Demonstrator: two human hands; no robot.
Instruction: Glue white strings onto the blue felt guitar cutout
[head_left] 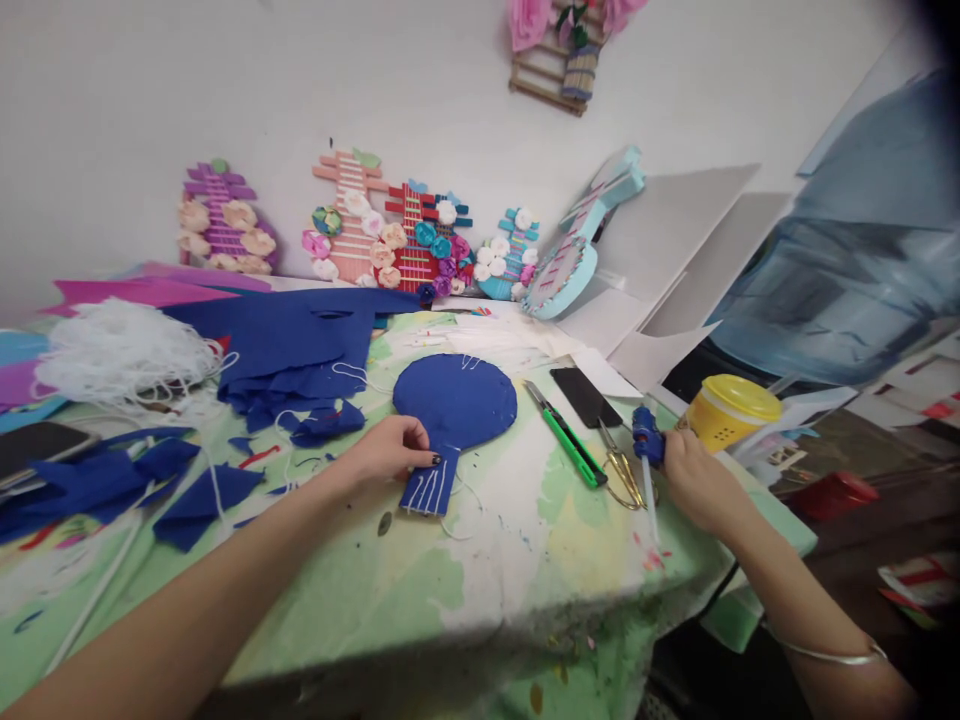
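Observation:
In the middle of the table lies a flat blue guitar-shaped craft piece (455, 400), with a round body and a short neck crossed by several white strings. My left hand (397, 447) is closed on the neck's edge near the joint, thumb and finger together. At the right, my right hand (697, 478) is closed around a blue hot glue gun (646, 437), from which a white glue stick points toward the table's front edge; the grip is partly hidden by the fingers. Between the hands rest a green utility knife (571, 440) and gold-handled scissors (624, 468).
A black phone (583, 396) lies behind the knife. A yellow tub (731, 410) stands by my right hand. White yarn (127, 355), blue fabric (292, 345) and scraps cover the left side. Decorated craft instruments (412, 240) lean on the wall; a big water bottle (847, 270) is at right.

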